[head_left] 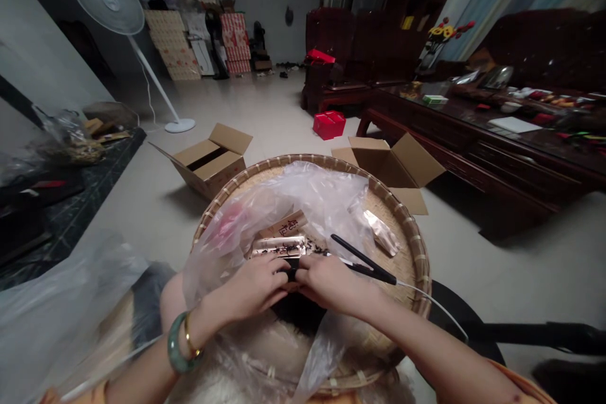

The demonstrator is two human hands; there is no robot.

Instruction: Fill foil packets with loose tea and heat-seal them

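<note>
Over the near part of a round woven bamboo tray (423,252), my left hand (255,279) and my right hand (327,279) come close together. Their fingers are curled around a dark item between them, mostly covered, whose kind I cannot make out. Just beyond the fingertips lie a shiny, open-looking packet (279,243) and a brown packet with dark writing (287,225). Dark, loose, leaf-like bits (314,246) are scattered beside them. A clear plastic bag (312,192) spreads under these things. To the right of my right hand rests a black, two-armed clamp tool (362,257) with a white cord.
A crumpled foil packet (381,232) lies at the tray's right. Open cardboard boxes stand beyond the tray, one left (208,161) and one right (391,167). A red box (329,125), a standing fan (110,3) and a dark wooden table (454,120) are farther off.
</note>
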